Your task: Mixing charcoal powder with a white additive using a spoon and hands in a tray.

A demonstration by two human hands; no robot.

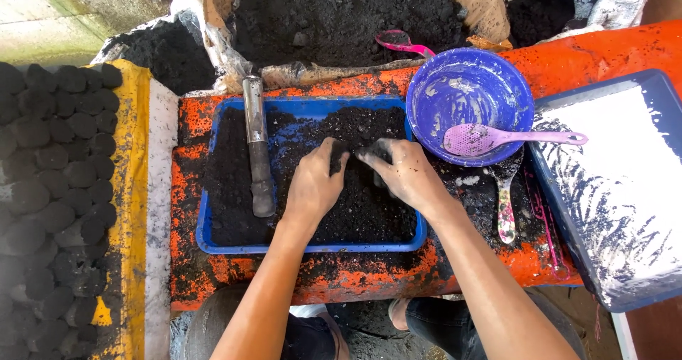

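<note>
Both bare hands down in the shallow blue rectangular plastic tray [206, 235], pressed into the loose black crumbly powder [362, 211] that fills it. Left hand [312, 186] palm down near the tray's middle, fingers [334, 157] curled around a small clump of the dark powder. Right hand [405, 172] just beside it, fingers [373, 157] bent and pinching into the same heap, tips nearly touching those of the left; cannot tell how firmly either clump is gripped. Grey metal tube with a dark soiled lower end [257, 143] lying lengthwise in the left part of the tray, apart from the hands. Tray resting on an orange, soot-smeared surface [604, 54]. Round purple-blue plastic bowl smeared with white paste [455, 76] just beyond the right hand, a pink slotted plastic spoon [497, 138] lying across its rim. Second patterned spoon [506, 203] on the surface below the bowl. Dark blue tray coated in white powder [618, 189] at the far right. Rows of black pressed briquettes [50, 189] at the far left, and a heap of black powder [341, 12] beyond the surface
</note>
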